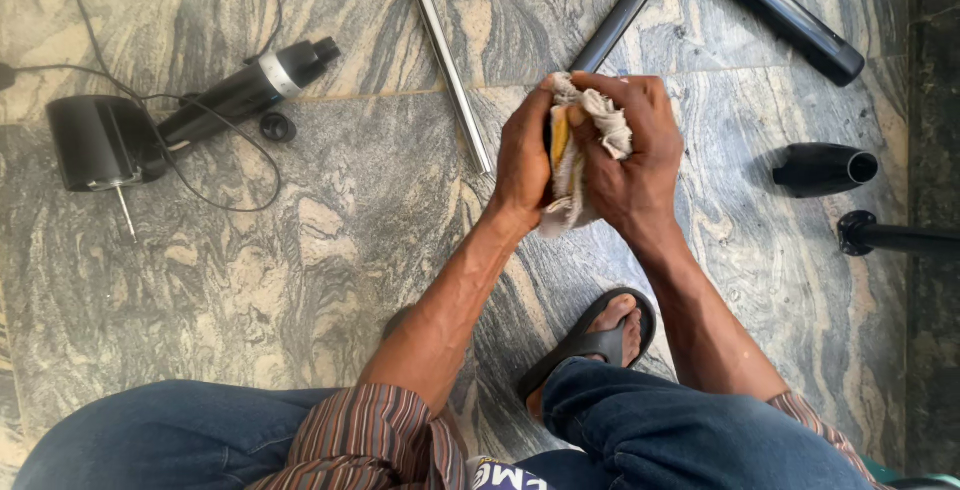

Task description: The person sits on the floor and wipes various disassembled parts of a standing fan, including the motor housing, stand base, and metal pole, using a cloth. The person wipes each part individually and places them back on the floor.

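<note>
Head view: the left hand (523,155) and right hand (632,155) both close around a frayed off-white cloth rag (585,150), wrapped over what seems the end of a long black metal tube (620,15) lying on the grey marbled stone floor (330,240).

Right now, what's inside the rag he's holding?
Both hands, left hand and right hand, wrap the rag around something dark with a yellow patch. The cloth and fingers cover the rest, so its kind cannot be told.

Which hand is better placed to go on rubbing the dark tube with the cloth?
Probably the right hand: its fingers press the cloth around the dark tube, while the left hand steadies it.
</note>
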